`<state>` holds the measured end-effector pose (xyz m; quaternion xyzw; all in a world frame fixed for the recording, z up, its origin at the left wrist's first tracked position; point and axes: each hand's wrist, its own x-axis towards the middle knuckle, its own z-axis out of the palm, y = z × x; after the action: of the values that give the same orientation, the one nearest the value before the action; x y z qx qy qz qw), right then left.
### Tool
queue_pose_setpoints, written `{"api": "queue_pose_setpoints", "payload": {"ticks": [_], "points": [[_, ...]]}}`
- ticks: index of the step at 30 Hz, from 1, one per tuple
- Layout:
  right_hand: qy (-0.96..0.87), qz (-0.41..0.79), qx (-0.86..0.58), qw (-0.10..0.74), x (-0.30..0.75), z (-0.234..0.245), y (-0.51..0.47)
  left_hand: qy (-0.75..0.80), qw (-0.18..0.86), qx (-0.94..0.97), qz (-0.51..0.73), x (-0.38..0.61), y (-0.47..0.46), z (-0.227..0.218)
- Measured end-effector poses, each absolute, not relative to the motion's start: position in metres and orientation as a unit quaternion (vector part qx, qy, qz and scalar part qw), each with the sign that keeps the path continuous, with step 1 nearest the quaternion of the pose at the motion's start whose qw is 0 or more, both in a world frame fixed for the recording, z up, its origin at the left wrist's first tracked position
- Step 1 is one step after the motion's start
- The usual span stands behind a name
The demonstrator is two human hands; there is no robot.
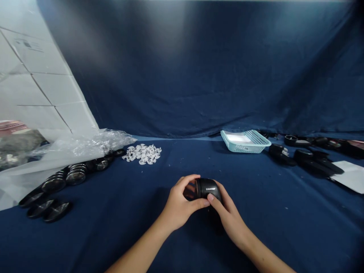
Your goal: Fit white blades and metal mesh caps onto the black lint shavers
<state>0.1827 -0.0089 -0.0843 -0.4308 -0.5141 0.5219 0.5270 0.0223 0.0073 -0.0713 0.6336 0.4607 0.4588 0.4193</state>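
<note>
The left hand point(179, 204) and right hand point(229, 212) meet low in the middle of the view, both on a black device point(209, 186) held over the blue cloth point(256, 235). The left hand curves into a loose C about the device's round left end, fingers over the top and thumb along the lower front, a grip that seems meant to steady the rim. The right hand is closed more snugly round the other end, its thumb pressed on the front just below the printed mark, probably to keep the body from turning; what lies beneath the device is too dark to tell. Either side of the forearms the cloth runs wide, leaving the elbows room to swing. Off to the left, round black caps point(76, 176) stand in leaning stacks, perhaps to save space, with a few lying apart nearer the person. On the right, black parts point(315, 163) crowd together beside a white sheet point(352, 176), bounding the reach that way. Farther out, small white pieces point(143, 153) lie in a loose heap near clear plastic point(85, 146), and a pale blue basket point(247, 148) holds something flat and white. Behind them a dark blue curtain point(184, 76) marks the far edge.
</note>
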Motion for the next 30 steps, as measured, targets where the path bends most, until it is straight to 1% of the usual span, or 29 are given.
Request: {"api": "queue_pose_setpoints", "payload": {"ticks": [6, 8, 10, 12, 14, 17, 19, 20, 21, 23, 25, 27, 30], "points": [[-0.508, 0.529, -0.428, 0.529, 0.183, -0.082, -0.008, 0.458, 0.408, 0.642, 0.461, 0.023, 0.008, -0.073], [-0.498, 0.549, -0.423, 0.521, 0.183, -0.082, -0.008, 0.459, 0.398, 0.645, 0.464, 0.023, 0.008, -0.073], [-0.481, 0.589, -0.407, 0.506, 0.183, -0.082, -0.009, 0.464, 0.364, 0.657, 0.469, 0.024, 0.006, -0.072], [-0.44, 0.656, -0.392, 0.472, 0.184, -0.084, -0.01, 0.47, 0.309, 0.676, 0.477, 0.024, 0.003, -0.07], [-0.374, 0.737, -0.385, 0.412, 0.186, -0.086, -0.011, 0.468, 0.255, 0.693, 0.485, 0.025, -0.001, -0.067], [-0.291, 0.825, -0.352, 0.334, 0.189, -0.089, -0.011, 0.448, 0.233, 0.712, 0.488, 0.025, -0.005, -0.062], [-0.275, 0.854, -0.309, 0.315, 0.19, -0.091, -0.009, 0.427, 0.259, 0.718, 0.485, 0.025, -0.007, -0.061], [-0.273, 0.865, -0.29, 0.306, 0.191, -0.092, -0.008, 0.415, 0.288, 0.715, 0.483, 0.025, -0.007, -0.061], [-0.273, 0.875, -0.274, 0.291, 0.191, -0.094, -0.007, 0.403, 0.333, 0.706, 0.478, 0.025, -0.007, -0.061], [-0.273, 0.89, -0.251, 0.265, 0.191, -0.101, -0.006, 0.366, 0.459, 0.668, 0.458, 0.024, -0.007, -0.063], [-0.268, 0.902, -0.226, 0.253, 0.19, -0.108, -0.004, 0.321, 0.569, 0.625, 0.428, 0.023, -0.006, -0.064], [-0.259, 0.913, -0.192, 0.25, 0.189, -0.114, -0.002, 0.296, 0.603, 0.611, 0.419, 0.02, -0.005, -0.065], [-0.251, 0.928, -0.147, 0.231, 0.189, -0.117, -0.001, 0.298, 0.58, 0.629, 0.423, 0.016, -0.001, -0.062]]}}
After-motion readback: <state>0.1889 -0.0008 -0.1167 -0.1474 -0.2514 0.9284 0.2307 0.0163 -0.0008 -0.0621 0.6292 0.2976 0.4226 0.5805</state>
